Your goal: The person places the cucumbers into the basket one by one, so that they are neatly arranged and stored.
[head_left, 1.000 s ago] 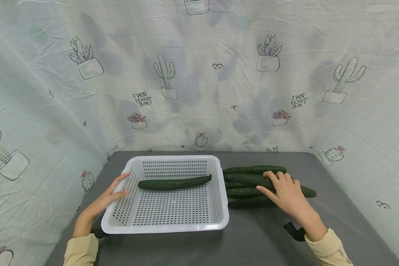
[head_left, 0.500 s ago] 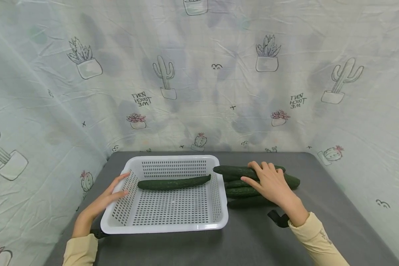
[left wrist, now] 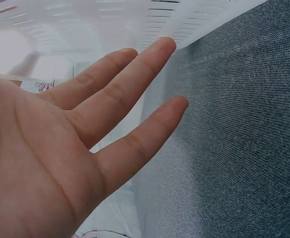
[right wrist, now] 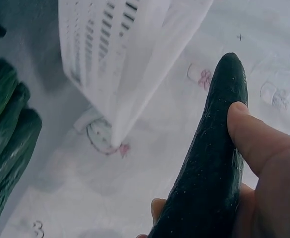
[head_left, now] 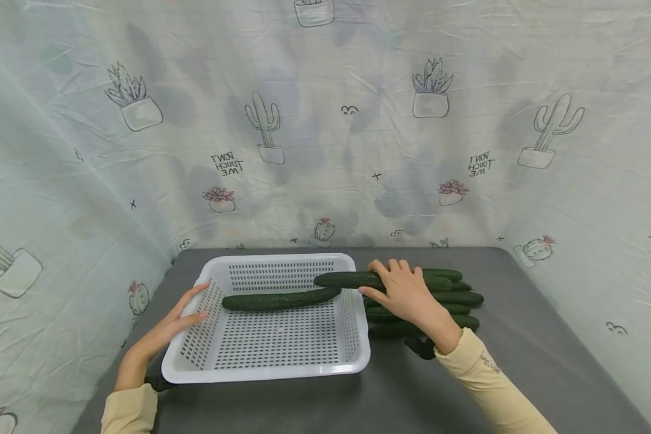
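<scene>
Holding one cucumber (head_left: pixel 347 279): right hand (head_left: pixel 404 294) — tip over white basket (head_left: pixel 266 375), two o'clock. Left hand (head_left: pixel 168 327): fingers spread, nine-o'clock rim. Probable hazard: carrying low could catch the rim, jarring the cucumber loose.

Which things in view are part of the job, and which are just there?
Part of the job, by the look of it:
held cucumber, gripped by the right hand
white basket, left hand at its rim
cucumber in the basket
cucumbers on the table, probably

Just there:
grey table
cactus-print curtain
</scene>
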`<move>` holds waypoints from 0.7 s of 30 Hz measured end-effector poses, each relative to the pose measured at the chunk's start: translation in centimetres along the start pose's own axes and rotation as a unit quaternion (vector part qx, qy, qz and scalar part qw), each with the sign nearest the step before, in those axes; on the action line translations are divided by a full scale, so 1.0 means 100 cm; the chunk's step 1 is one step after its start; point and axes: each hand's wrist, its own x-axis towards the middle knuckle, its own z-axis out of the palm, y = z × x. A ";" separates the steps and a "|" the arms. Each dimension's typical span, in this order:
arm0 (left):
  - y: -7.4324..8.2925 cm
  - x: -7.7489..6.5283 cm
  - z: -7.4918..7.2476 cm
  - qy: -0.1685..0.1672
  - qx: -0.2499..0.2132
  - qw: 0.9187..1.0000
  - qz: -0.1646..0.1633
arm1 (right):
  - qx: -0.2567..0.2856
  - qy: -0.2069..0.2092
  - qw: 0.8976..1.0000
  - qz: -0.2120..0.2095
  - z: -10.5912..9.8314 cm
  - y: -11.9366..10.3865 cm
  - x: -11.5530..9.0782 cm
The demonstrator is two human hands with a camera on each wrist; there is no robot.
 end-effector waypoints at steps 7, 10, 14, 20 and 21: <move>-0.001 0.000 0.000 0.003 -0.004 1.000 -0.002 | -0.020 -0.017 0.999 -0.020 0.003 -0.023 0.008; 0.000 0.000 0.000 0.003 0.000 1.000 -0.001 | -0.025 -0.021 0.999 -0.025 0.003 -0.032 0.012; 0.000 0.000 0.000 0.003 0.006 1.000 0.002 | -0.032 -0.031 0.999 -0.023 0.005 -0.043 0.018; -0.001 0.000 -0.001 0.005 0.025 1.000 0.011 | -0.035 -0.048 0.998 -0.016 0.012 -0.058 0.029; -0.002 0.000 -0.001 0.007 0.032 0.999 0.013 | -0.034 -0.051 0.998 -0.016 0.013 -0.061 0.031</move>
